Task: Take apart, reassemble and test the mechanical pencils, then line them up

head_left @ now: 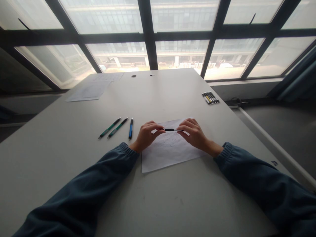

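Note:
Between my two hands a black and white pen (170,129) is held level above a sheet of paper (158,161). My left hand (147,134) pinches its left end between thumb and fingers. At the other end, my right hand (194,133) is closed on the pen in the same way. Faint lines show on the sheet under the hands, too blurred to make out. Left of my left hand lie a blue pen (130,128) and two green pens (118,127), (110,127) side by side on the white table (74,158).
A row of several pens or markers (210,97), mostly black and white with a yellow one, lies near the table's right edge. More papers (90,89) are at the far left. Two small round dark fittings (133,76) sit at the far edge, before the windows.

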### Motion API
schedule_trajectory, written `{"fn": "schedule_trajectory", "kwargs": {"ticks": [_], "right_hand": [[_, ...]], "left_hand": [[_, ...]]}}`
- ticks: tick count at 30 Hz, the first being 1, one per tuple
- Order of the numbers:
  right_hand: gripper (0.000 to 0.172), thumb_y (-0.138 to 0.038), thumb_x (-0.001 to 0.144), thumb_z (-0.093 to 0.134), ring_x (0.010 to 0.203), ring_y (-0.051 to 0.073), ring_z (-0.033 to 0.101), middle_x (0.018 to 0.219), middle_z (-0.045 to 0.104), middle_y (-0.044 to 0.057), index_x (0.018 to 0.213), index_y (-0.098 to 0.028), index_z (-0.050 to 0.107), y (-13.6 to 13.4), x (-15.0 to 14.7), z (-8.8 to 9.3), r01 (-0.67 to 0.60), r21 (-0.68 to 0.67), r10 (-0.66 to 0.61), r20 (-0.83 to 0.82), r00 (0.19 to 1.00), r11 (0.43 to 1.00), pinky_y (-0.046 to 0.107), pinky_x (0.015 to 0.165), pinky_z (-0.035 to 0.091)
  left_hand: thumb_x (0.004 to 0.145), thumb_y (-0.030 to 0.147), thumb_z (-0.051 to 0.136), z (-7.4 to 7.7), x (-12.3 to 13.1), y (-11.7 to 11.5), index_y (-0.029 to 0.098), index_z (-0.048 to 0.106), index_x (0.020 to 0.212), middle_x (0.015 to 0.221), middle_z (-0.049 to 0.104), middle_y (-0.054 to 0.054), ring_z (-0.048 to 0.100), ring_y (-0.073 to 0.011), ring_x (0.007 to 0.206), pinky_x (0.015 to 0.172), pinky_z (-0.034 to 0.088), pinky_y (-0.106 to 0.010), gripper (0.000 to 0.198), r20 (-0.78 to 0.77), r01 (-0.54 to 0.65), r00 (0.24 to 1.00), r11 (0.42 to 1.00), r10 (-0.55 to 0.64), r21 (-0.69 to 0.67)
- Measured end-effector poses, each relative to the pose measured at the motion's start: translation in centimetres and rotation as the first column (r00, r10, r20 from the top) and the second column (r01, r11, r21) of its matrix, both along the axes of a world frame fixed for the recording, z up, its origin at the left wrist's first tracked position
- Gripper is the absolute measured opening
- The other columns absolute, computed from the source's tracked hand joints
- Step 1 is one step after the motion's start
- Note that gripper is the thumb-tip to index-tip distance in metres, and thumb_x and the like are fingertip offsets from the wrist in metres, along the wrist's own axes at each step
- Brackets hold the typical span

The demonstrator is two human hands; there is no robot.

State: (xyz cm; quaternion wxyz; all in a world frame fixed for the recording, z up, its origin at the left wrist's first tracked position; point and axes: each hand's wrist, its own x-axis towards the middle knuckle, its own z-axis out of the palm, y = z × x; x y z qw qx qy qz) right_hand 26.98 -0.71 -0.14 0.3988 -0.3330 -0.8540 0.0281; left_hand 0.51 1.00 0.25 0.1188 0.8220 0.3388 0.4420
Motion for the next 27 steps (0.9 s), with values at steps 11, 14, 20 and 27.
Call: {"fn": "schedule_trajectory", "kwargs": {"ticks": [11, 14, 20, 27], "right_hand": [[0.011, -0.029, 0.099, 0.06, 0.09, 0.021, 0.06, 0.09, 0.072, 0.003, 0.092, -0.026, 0.068, -0.02, 0.03, -0.05, 0.016, 0.043, -0.016, 0.013, 1.0, 0.999, 0.039, 0.086, 0.043], [0.01, -0.027, 0.098, 0.061, 0.088, 0.021, 0.06, 0.089, 0.071, 0.004, 0.092, -0.025, 0.068, -0.02, -0.03, 0.02, -0.005, 0.065, 0.004, 0.015, 1.0, 0.998, 0.038, 0.085, 0.043], [0.008, -0.024, 0.098, 0.061, 0.084, 0.02, 0.059, 0.085, 0.071, 0.004, 0.093, -0.022, 0.067, 0.06, -0.12, -0.02, -0.044, 0.113, 0.041, 0.022, 0.999, 0.993, 0.037, 0.083, 0.043], [0.011, -0.024, 0.099, 0.058, 0.08, 0.019, 0.061, 0.084, 0.072, 0.005, 0.093, -0.02, 0.067, 0.15, -0.12, -0.27, -0.064, 0.1, 0.059, 0.057, 0.997, 0.993, 0.036, 0.082, 0.043]], "left_hand": [[0.085, 0.039, 0.077, 0.12, 0.08, -0.19, 0.02, 0.076, 0.087, 0.079, 0.075, -0.006, 0.067, -0.0176, 0.072, 0.072, 0.054, -0.032, 0.02, 0.013, 0.043, 0.999, 0.999, -0.043, -0.005], [0.085, 0.037, 0.078, 0.24, 0.12, -0.19, 0.019, 0.076, 0.087, 0.08, 0.075, -0.006, 0.067, -0.0169, 0.073, 0.071, 0.054, -0.031, 0.018, 0.027, 0.057, 0.998, 0.998, -0.057, 0.001], [0.086, 0.036, 0.077, 0.21, 0.16, -0.21, 0.018, 0.077, 0.089, 0.081, 0.075, -0.007, 0.067, -0.0167, 0.074, 0.071, 0.055, -0.03, 0.018, 0.04, 0.081, 0.996, 0.997, -0.081, -0.001], [0.085, 0.031, 0.077, 0.16, 0.14, -0.11, 0.019, 0.077, 0.093, 0.085, 0.076, -0.007, 0.068, -0.0174, 0.078, 0.074, 0.057, -0.031, 0.014, 0.057, 0.116, 0.991, 0.993, -0.118, 0.037]]}}
